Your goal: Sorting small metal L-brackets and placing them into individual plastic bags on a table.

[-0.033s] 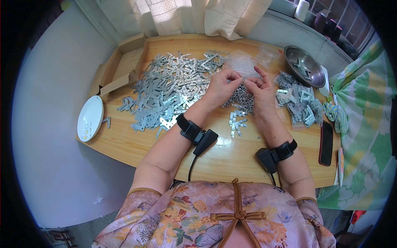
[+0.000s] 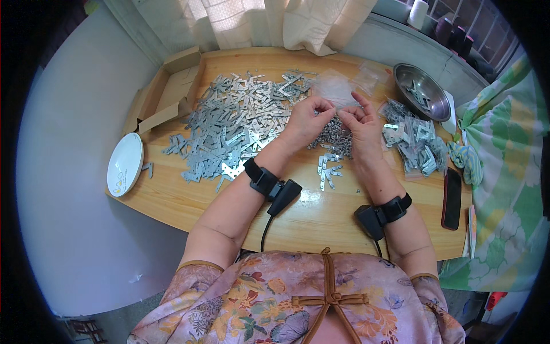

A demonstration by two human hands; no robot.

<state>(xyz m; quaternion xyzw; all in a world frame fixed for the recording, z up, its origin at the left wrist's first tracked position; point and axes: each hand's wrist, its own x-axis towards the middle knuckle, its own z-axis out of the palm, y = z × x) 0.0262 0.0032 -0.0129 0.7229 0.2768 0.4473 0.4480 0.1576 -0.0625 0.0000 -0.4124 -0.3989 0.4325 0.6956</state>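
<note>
I am holding my left hand and my right hand close together, just above the little pile of small screws. Both grips are narrow, pinching the top of a small clear plastic bag. I am pinching it from both sides so its mouth is staying up, and I am keeping it right over the pile so nothing is dropping far. I cannot tell if anything is inside the bag.

Right under my grip, a few short metal pieces are lying on the wooden bench, near enough to pick up fast. To the left of my grip a big heap of flat metal plates is spreading out. Past that heap an open cardboard box is sitting, and a white plate is hanging over the bench edge.

To the right of my grip, filled clear bags of metal parts are stacking up, out of the way of the loose ones. Behind them a steel bowl is holding a few more parts. A dark phone is lying near my right wrist. More empty bags are waiting just behind my grip.
</note>
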